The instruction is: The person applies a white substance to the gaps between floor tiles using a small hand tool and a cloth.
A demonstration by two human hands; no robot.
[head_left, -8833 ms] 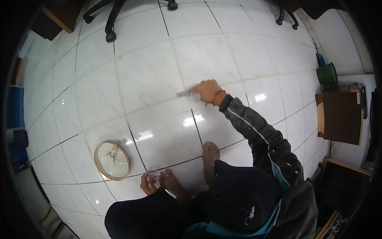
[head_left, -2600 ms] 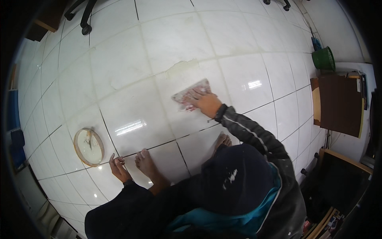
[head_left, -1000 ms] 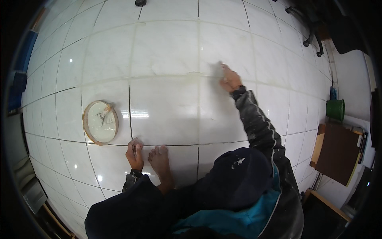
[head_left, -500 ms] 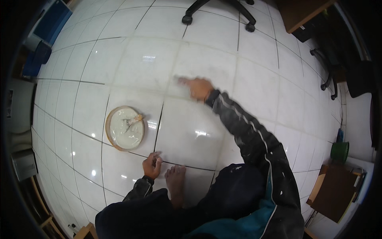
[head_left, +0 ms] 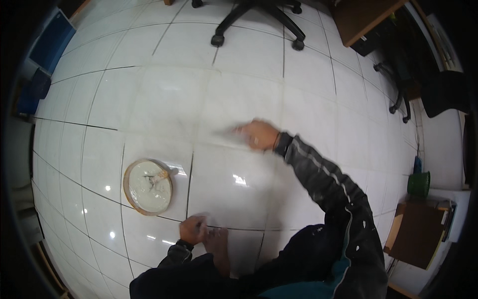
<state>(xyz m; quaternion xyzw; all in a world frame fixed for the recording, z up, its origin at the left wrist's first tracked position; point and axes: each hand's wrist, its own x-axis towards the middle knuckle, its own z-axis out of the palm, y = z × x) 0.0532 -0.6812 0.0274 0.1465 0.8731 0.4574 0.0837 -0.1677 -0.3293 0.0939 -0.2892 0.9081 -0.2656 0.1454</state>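
My right hand [head_left: 260,135] reaches out over the white floor tiles [head_left: 231,199], close to a pale, filled joint. Its fingers are closed, and a thin greyish blur sticks out from them to the left; what it is I cannot make out. Low down, my left hand [head_left: 192,229] is curled beside my bare foot [head_left: 217,244], near a dark joint; whether anything is in its fingers is hidden. To its upper left stands a round tub [head_left: 126,185] of smooth white paste [head_left: 144,194], with a paste-smeared tool [head_left: 158,177] resting in it.
Pale joints run through the middle tiles, dark ones elsewhere. A wheeled chair base [head_left: 249,12] stands at the far side, a wooden desk [head_left: 366,20] at the far right. Right of me are a green basket [head_left: 418,184] and a brown board [head_left: 418,234]. Blue containers [head_left: 36,92] are at the left.
The view has tilted, so the floor and tub sit lower in the picture. My right hand has moved nearer over the tiles, along the pale joint. My left hand stays beside the foot.
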